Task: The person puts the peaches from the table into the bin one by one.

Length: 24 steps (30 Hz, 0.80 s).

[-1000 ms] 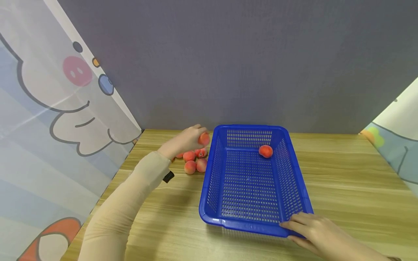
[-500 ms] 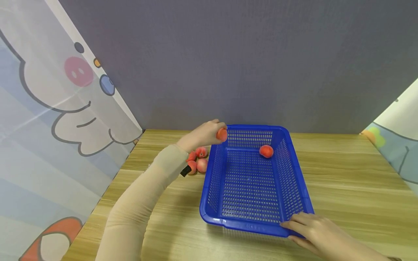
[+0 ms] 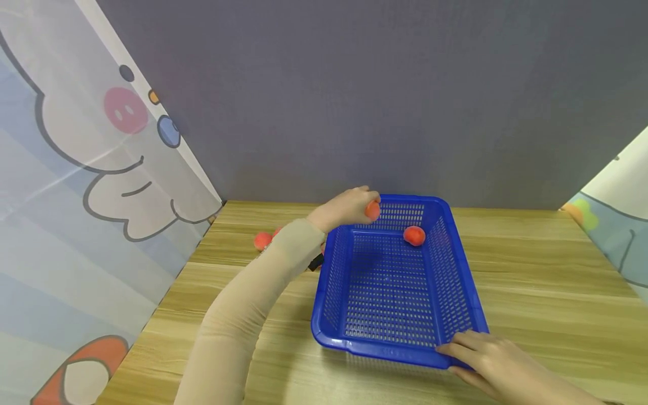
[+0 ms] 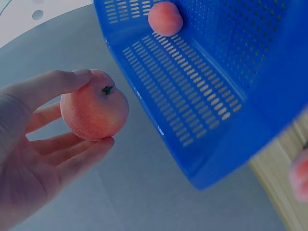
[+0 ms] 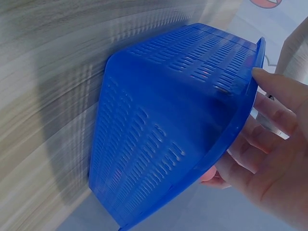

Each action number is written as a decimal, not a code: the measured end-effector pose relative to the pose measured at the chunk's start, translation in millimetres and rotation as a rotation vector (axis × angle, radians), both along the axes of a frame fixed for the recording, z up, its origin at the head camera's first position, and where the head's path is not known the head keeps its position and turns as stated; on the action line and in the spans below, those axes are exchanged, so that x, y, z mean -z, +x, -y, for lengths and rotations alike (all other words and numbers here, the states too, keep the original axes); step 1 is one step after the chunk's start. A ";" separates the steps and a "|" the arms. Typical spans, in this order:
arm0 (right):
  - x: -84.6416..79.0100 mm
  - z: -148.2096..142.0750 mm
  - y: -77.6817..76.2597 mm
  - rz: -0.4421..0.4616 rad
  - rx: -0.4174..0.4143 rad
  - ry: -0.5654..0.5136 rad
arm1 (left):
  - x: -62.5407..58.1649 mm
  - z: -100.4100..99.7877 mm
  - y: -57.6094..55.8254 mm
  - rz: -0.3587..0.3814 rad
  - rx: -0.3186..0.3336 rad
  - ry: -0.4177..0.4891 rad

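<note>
My left hand [image 3: 348, 207] grips a peach [image 4: 95, 106] between thumb and fingers, over the far left part of the blue basket [image 3: 390, 353]. In the left wrist view the peach shows a small green stem mark, and the basket's rim lies to its right. A second peach [image 3: 414, 236] rests on the basket floor in the far right corner. My right hand [image 3: 483, 360] holds the basket's near right corner; in the right wrist view the thumb lies on the rim and the fingers [image 5: 250, 144] reach over to its inner side.
Left of the basket, more peaches [image 3: 262, 241] lie on the wooden table [image 3: 547, 281], partly hidden behind my left sleeve [image 3: 253, 304]. A grey panel [image 3: 385, 101] stands behind the table. A printed curtain [image 3: 116, 185] hangs along the left side.
My left hand has carried the peach rightward from beside the basket to over its far left part. My right hand stays on the basket corner.
</note>
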State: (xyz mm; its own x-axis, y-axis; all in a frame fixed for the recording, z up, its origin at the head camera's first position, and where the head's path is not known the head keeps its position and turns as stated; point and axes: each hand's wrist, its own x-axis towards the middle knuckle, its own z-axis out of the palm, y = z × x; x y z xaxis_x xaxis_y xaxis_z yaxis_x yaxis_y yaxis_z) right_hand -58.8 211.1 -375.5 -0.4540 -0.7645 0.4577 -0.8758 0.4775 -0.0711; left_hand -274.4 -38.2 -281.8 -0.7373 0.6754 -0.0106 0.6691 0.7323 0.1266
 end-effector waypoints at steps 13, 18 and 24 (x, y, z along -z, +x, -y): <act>1.1 -0.4 -0.4 -0.025 -0.002 -0.016 | 19.3 -33.1 -14.8 0.024 -0.024 -0.057; 1.3 -0.4 0.0 -0.020 0.004 -0.005 | 27.5 -40.1 -20.0 0.055 -0.050 -0.057; 1.2 -0.3 0.1 -0.023 0.008 -0.006 | 35.9 -45.9 -23.6 0.084 -0.077 -0.052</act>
State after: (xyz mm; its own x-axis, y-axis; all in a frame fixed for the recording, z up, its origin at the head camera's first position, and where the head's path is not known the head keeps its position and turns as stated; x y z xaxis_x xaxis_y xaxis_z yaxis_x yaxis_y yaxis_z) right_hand -58.8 211.4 -376.6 -0.4492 -0.7580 0.4730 -0.8735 0.4838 -0.0542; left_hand -298.0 7.7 -317.6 -0.7822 0.6136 -0.1077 0.5991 0.7883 0.1401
